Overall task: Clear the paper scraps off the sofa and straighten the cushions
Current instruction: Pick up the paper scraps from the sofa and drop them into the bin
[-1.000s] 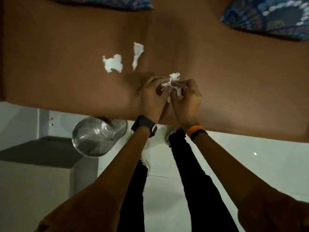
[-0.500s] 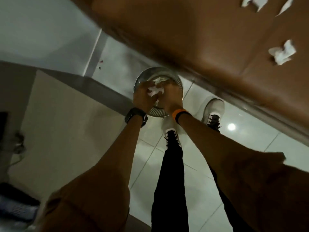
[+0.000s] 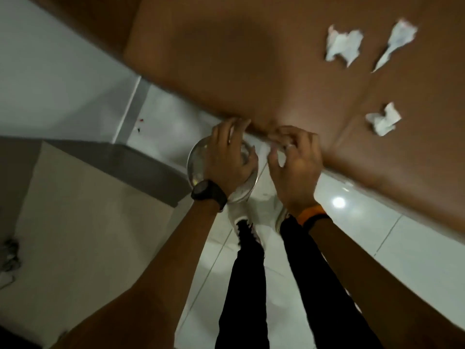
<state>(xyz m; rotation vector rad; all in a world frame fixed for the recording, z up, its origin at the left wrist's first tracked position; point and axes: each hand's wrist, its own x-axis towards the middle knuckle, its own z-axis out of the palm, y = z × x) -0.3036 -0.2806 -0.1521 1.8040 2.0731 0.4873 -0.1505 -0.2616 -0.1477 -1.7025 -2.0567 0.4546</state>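
Three white paper scraps lie on the brown sofa seat [image 3: 251, 59]: two side by side at the upper right [image 3: 342, 47] [image 3: 395, 42] and one nearer the front edge [image 3: 383, 119]. A round metal bin [image 3: 195, 157] stands on the floor against the sofa's front. My left hand [image 3: 230, 157] hovers flat over the bin with fingers spread and nothing in it. Just right of the bin, at the sofa edge, my right hand [image 3: 294, 162] has its fingers curled and apart; I see no paper in it. The image is blurred. No cushions are in view.
A beige cabinet with a grey top [image 3: 88, 222] stands left of the bin. My legs and white shoes [image 3: 245, 212] are on the glossy white tile floor [image 3: 415, 248]. Some cables [image 3: 10, 255] lie at the far left.
Both hands carried a crumpled scrap from the sofa to the bin. Now the scrap is out of my hands, and both have opened and drawn apart.
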